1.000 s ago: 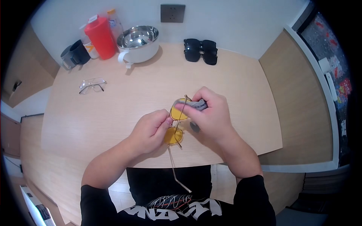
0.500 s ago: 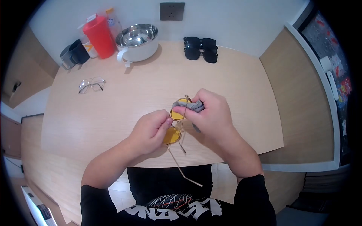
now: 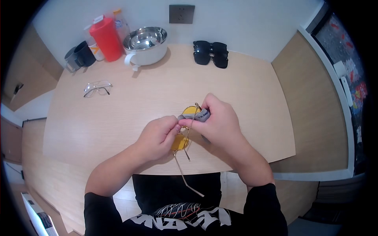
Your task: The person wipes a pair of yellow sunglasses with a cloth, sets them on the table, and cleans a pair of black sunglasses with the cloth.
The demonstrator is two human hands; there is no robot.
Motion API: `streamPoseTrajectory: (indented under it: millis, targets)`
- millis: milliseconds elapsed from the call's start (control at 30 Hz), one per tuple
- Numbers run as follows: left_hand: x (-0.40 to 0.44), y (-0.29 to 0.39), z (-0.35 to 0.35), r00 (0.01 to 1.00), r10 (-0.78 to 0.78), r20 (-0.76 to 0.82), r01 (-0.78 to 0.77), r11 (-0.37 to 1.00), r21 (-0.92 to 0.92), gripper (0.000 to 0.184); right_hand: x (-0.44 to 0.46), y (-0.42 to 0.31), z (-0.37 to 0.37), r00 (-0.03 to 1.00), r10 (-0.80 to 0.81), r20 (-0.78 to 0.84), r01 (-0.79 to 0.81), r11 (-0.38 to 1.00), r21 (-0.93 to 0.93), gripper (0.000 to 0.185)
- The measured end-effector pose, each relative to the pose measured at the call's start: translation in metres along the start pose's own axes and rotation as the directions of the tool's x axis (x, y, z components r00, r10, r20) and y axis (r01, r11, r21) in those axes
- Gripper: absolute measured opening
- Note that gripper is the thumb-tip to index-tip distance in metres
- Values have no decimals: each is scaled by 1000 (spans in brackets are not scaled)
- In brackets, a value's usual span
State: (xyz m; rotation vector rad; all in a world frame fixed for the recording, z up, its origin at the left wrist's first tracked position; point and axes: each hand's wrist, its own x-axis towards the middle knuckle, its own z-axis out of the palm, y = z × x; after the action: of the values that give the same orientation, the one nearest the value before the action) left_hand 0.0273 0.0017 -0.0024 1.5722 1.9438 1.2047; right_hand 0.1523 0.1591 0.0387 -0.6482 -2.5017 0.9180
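From my seat I have the left hand [image 3: 158, 135] closed on the yellow glasses [image 3: 179, 143], pinching the frame close to the bridge, and the right hand [image 3: 223, 122] clamped on the cloth [image 3: 203, 115], thumb bearing on it across the upper lens [image 3: 191, 110]. The glasses are up between the two hands, above the near part of the table [image 3: 236, 82], tilted so that one lens sits above the other. I take the hold by the bridge as a way to steady the thin frame while leaving the lenses uncovered by the left palm; the bunched cloth seems to give the right thumb a soft pad against the lens. Whether a fingertip backs that lens from behind, I cannot tell. Both side arms are unfolded: one crosses in front of the upper lens, right by the cloth, and is what I judge most in the way, since it could snag or bend; the other hangs out past the table edge, over the lap. Clear glasses [image 3: 98, 89] lie off to the left and dark glasses [image 3: 211, 55] at the back, near the wall. The bowl [image 3: 146, 57], red jug [image 3: 107, 41] and dark mug [image 3: 85, 54] stand at the back left, well apart from both hands.
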Motion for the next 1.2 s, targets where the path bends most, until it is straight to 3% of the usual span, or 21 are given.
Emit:
streamPoseTrajectory:
  millis: [233, 367, 567, 767, 867, 967, 1067, 1200]
  targets:
    - [0, -2, 1, 1000, 14, 3, -14, 999, 30, 16, 5, 6, -1, 993, 92, 68, -91, 996, -15, 53]
    - [-1, -6, 0, 998, 51, 20, -51, 999, 12, 17, 1, 6, 0, 997, -1, 76, 0, 1000, 3, 54]
    - [-4, -9, 3, 992, -30, 120, 69, 940, -334, 21, 1, 9, -6, 997, -15, 72, 9, 996, 92, 54]
    - [-7, -4, -4, 984, -92, 152, 153, 875, -459, 19, -1, 6, -2, 999, -3, 48, -7, 978, 207, 52]
    - [-8, -6, -1, 967, -189, 170, 254, 674, -694, 19, -2, 5, -3, 998, -61, 21, 55, 973, 224, 49]
    - [-6, -12, 2, 979, -170, 111, 201, 740, -642, 20, -1, 12, 3, 999, -24, -21, 29, 947, 320, 49]
    - [-1, 0, -12, 995, 46, 83, -29, 981, -193, 19, -1, 14, 6, 1000, 23, -4, -20, 921, 389, 48]
    - [-1, 0, -14, 995, 29, 93, -16, 991, -136, 17, -1, 10, 3, 1000, -14, 5, 12, 959, 282, 47]
